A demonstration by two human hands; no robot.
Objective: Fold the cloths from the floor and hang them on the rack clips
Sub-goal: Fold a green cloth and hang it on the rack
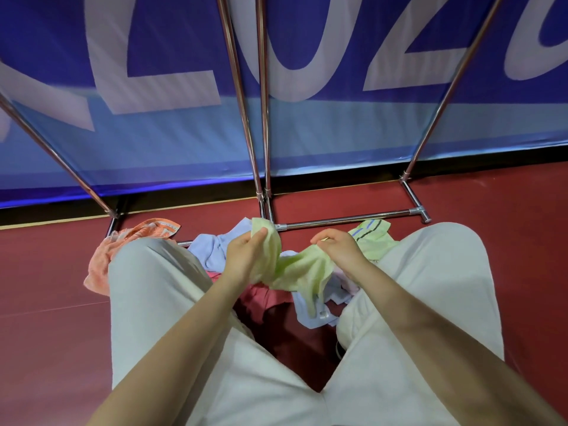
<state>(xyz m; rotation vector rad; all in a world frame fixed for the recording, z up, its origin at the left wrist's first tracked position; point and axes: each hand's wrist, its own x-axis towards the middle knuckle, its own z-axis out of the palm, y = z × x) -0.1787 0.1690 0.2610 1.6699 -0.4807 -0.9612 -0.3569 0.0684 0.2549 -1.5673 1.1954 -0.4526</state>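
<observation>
Left hand (pixel 246 253): centre of the frame, fingers and thumb pinching one raised edge of the green cloth (pixel 295 272).
Right hand (pixel 336 245): just right of centre, fingers curled down, pinching the cloth's other edge.
Green cloth: bunched and sagging between the two hands, above the pile (pixel 276 295) of blue, pink and white cloths between the knees.
Risk: the low-hanging tail could snag the pile and drag another cloth up; with the edges this bunched, a wrong corner may be taken and the fold come out crooked.
Other cloths: an orange cloth (pixel 123 244) at centre left, a striped green cloth (pixel 372 238) right of the right hand.
Rack (pixel 347 221): chrome base bar just beyond the hands, poles rising to the top edge; clips not in view.
Floor (pixel 46 287): dark red, smooth.
Room: blue banner (pixel 153 87) with large white letters across the upper frame.
</observation>
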